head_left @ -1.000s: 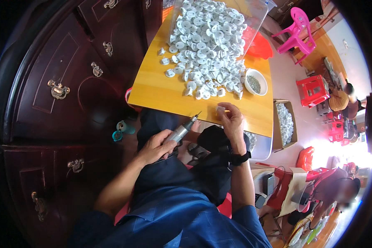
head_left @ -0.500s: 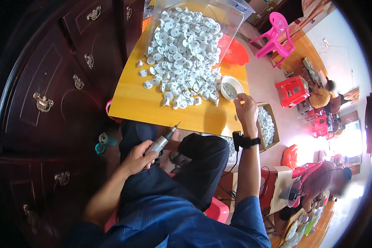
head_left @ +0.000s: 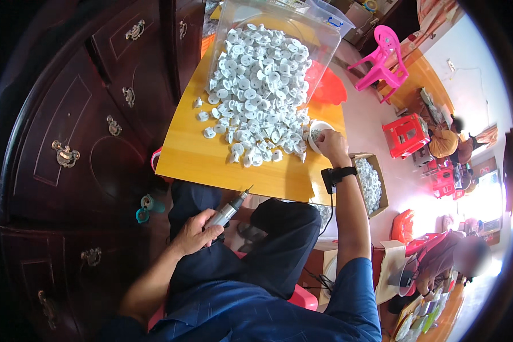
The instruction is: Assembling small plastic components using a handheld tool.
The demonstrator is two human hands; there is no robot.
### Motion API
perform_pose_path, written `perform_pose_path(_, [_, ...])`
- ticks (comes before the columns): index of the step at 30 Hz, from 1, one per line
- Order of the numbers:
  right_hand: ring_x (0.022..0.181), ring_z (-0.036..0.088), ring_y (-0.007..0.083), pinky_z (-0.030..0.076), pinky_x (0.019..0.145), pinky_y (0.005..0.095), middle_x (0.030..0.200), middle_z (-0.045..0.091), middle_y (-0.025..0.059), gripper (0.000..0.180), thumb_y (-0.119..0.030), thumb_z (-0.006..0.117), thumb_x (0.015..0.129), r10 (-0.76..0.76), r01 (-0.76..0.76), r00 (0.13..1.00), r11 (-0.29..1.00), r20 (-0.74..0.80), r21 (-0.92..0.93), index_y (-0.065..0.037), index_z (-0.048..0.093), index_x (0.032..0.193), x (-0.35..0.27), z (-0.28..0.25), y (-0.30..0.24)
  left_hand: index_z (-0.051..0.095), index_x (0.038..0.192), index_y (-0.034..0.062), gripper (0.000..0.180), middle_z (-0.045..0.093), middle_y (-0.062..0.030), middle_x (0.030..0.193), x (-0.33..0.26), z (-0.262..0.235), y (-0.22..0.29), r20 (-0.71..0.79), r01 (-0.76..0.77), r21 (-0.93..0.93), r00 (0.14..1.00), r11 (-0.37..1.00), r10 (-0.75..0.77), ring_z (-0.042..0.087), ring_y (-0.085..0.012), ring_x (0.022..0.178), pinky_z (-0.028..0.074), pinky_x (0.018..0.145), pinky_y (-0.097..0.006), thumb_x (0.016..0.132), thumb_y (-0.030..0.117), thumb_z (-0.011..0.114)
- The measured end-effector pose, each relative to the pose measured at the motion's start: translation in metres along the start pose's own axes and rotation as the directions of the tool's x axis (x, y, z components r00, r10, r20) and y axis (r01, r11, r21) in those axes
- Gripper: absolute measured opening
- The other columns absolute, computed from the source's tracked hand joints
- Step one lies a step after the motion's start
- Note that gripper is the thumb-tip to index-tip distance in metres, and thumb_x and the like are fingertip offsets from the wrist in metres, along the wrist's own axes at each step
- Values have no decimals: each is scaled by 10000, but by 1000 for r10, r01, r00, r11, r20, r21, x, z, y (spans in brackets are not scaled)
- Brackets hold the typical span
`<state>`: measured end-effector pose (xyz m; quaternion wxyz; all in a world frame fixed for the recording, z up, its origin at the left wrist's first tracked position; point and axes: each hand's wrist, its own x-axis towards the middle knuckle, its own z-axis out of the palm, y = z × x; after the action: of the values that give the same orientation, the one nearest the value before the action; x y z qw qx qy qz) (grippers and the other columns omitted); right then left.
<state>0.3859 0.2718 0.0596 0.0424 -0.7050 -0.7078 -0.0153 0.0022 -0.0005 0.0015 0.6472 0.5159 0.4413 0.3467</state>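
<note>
Head cam: left hand (head_left: 195,232) had fingers wrapped tight round a pen-style rotary tool (head_left: 228,209) parked over the lap, tip up, w/ right hand (head_left: 330,142) at the small white bowl (head_left: 315,132) beside the white parts pile (head_left: 259,94) on the yellow table (head_left: 211,162), fingers curled, grip unclear tbh.

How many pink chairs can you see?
1. The pink plastic chair stands on the floor at the upper right, beyond the yellow table and the clear bin. The red stools nearby are not pink chairs; more chairs could be hidden.
</note>
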Motion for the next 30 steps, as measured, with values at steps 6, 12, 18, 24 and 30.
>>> perform_pose_path(6, [801,707,308,547,730,418,823,729,121,184,-252,732,770,34,-29,999,970,-19,240,-104,740,880,-12,-12,-6,571,1091,25,453,598,-3,736,1,0,3,-7,22,-17,1000,1000,-22,572,-73,572,483,539,-245,945,445,656])
perform_pose_path(12, [777,706,299,547,722,403,822,729,124,172,-243,712,815,48,-16,992,963,-114,270,-99,758,897,-22,-12,-9,576,1099,24,445,593,4,732,-2,0,3,-9,27,-3,1000,1000,-27,573,-68,578,484,545,-244,947,434,658])
perform_pose_path(18, [714,698,212,533,662,334,821,737,106,161,-194,712,855,17,134,959,853,-283,504,-61,760,933,-33,-8,1,572,1099,27,432,591,0,739,0,2,0,8,26,-25,1000,999,-26,569,-62,585,479,547,-237,949,423,658])
perform_pose_path(24, [683,657,78,508,597,244,788,715,24,140,-146,689,903,131,-27,990,513,-47,858,-50,745,989,-79,-22,-39,568,1118,28,412,596,-6,754,-2,1,1,11,19,-25,1000,1000,-18,559,-62,588,475,549,-237,952,395,655])
perform_pose_path(30, [691,641,79,486,604,223,884,717,39,152,-128,592,985,67,-89,995,322,72,943,-52,634,1109,-118,3,-60,566,1117,27,406,606,-11,774,0,1,3,7,-14,6,1000,1000,14,564,-73,589,471,545,-243,955,390,647])
